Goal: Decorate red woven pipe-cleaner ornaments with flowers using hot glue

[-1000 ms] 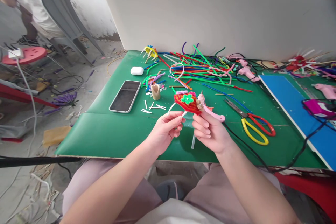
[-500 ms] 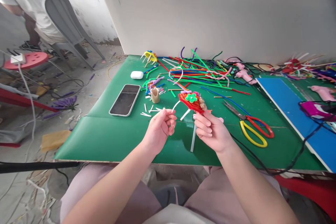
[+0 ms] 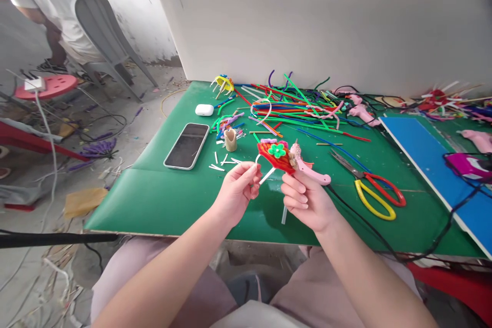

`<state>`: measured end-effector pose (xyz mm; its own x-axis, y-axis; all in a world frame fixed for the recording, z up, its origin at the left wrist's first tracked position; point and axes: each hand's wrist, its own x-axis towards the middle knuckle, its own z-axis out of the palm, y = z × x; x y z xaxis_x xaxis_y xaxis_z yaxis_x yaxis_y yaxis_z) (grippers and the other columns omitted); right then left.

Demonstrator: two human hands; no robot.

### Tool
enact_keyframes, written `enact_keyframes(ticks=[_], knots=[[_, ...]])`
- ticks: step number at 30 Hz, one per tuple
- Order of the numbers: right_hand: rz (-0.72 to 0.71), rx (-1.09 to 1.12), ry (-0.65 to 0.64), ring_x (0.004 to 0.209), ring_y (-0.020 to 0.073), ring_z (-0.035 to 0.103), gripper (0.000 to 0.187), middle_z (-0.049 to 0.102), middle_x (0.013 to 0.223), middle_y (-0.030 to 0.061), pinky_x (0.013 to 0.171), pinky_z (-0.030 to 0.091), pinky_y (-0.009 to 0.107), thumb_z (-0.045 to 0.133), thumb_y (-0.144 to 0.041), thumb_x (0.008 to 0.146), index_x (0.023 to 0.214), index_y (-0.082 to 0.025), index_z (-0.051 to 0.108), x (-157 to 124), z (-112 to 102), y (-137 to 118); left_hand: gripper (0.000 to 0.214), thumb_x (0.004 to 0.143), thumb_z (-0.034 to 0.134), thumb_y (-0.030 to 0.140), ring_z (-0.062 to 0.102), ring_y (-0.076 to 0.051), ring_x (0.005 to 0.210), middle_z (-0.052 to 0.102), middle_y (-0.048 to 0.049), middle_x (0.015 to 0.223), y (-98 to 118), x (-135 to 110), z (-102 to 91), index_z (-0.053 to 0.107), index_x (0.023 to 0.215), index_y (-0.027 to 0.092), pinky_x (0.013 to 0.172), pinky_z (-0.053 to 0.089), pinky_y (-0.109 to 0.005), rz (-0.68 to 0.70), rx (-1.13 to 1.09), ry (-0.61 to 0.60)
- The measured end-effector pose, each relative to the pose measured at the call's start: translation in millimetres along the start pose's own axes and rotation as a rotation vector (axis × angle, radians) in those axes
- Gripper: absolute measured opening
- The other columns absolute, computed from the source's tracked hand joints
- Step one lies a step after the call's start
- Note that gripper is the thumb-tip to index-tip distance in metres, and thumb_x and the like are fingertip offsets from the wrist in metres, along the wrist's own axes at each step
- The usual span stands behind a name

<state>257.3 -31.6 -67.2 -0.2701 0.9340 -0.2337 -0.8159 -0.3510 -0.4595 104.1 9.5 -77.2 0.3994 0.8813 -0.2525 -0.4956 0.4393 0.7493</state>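
A red pipe-cleaner piece point(image 3: 282, 162) bearing a green flower point(image 3: 277, 150) is pinched in my right hand point(image 3: 307, 197) above the green table point(image 3: 146, 205). My left hand point(image 3: 239, 188) closes thumb and fingers on a thin white strip point(image 3: 257, 160) that curves down from the piece's left side. A second white strip point(image 3: 267, 176) sticks out from underneath. Just behind my right hand lies a pink glue gun point(image 3: 313, 174), partly hidden by it, with a clear glue stick point(image 3: 284, 215) below.
Scissors point(image 3: 369, 189) with red and yellow handles lie at right, near a blue board point(image 3: 426, 164). A phone point(image 3: 187, 146), white case point(image 3: 204, 109), wooden cup point(image 3: 230, 140) and loose pipe cleaners point(image 3: 295, 110) are around. A person point(image 3: 57, 5) is at far left.
The red piece has turned and dipped slightly, showing more of the glue gun behind it. My left fingers have come closer to it along the white strip. The view has shifted slightly.
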Motion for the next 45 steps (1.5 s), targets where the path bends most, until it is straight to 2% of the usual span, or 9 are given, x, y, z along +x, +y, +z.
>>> enact_keyframes(ticks=[3,14,24,31,36,41,45], knots=[[0.03,0.01,-0.018,0.037,0.0021,0.019,0.03,0.029,0.048,-0.0095,0.031,0.023,0.01,0.061,-0.023,0.079,0.057,-0.015,0.042,0,1,6,0.022,0.069,0.07,0.034,0.043,-0.003,0.049,0.048,0.0047,0.06,-2,1,-1.0,0.057,0.073,0.017,0.041,0.031,-0.011,-0.013,0.018,0.001],[0.063,0.034,-0.028,0.037,0.0019,0.02,0.024,0.03,0.048,-0.0095,0.031,0.023,0.01,0.059,-0.022,0.081,0.061,-0.014,0.048,0,2,12,0.02,0.07,0.068,0.033,0.041,-0.003,0.047,0.048,0.0046,0.057,-4,0,-2.6,0.056,0.075,0.017,0.042,0.033,-0.012,-0.049,0.022,-0.022],[0.032,0.027,-0.051,0.037,0.0016,0.021,0.03,0.034,0.048,-0.009,0.03,0.024,0.01,0.058,-0.022,0.082,0.057,-0.014,0.045,1,0,6,0.017,0.074,0.066,0.031,0.042,-0.002,0.049,0.047,0.0045,0.06,-4,2,-4.1,0.056,0.075,0.017,0.041,0.031,-0.011,-0.051,-0.014,-0.064],[-0.006,0.019,-0.028,0.036,0.0015,0.023,0.018,0.033,0.048,-0.01,0.031,0.024,0.01,0.056,-0.019,0.083,0.067,-0.015,0.049,2,-3,-2,0.017,0.072,0.068,0.029,0.045,-0.002,0.052,0.047,0.0043,0.063,-6,3,-5.8,0.059,0.079,0.016,0.041,0.031,-0.011,-0.072,-0.066,-0.075],[-0.03,0.028,-0.006,0.037,0.0008,0.024,0.026,0.032,0.049,-0.0097,0.031,0.025,0.01,0.059,-0.021,0.082,0.061,-0.014,0.044,1,-6,-8,0.022,0.074,0.065,0.035,0.046,-0.003,0.053,0.05,0.0029,0.066,-8,3,-7.0,0.061,0.083,0.016,0.041,0.033,-0.012,-0.079,-0.08,-0.095],[-0.036,0.031,0.008,0.037,0.0009,0.024,0.027,0.031,0.05,-0.0097,0.03,0.025,0.01,0.059,-0.021,0.081,0.06,-0.014,0.042,2,-7,-8,0.018,0.073,0.066,0.032,0.046,-0.003,0.053,0.051,0.0024,0.063,-10,1,-5.3,0.061,0.078,0.015,0.042,0.034,-0.012,-0.078,-0.016,-0.158],[-0.04,0.031,-0.006,0.037,0.0011,0.025,0.025,0.032,0.05,-0.0096,0.03,0.024,0.01,0.058,-0.021,0.082,0.062,-0.015,0.044,2,-7,-7,0.016,0.071,0.069,0.027,0.045,-0.003,0.051,0.05,0.0035,0.059,-9,-1,-3.3,0.059,0.073,0.015,0.042,0.034,-0.012,-0.077,0.001,-0.151]])
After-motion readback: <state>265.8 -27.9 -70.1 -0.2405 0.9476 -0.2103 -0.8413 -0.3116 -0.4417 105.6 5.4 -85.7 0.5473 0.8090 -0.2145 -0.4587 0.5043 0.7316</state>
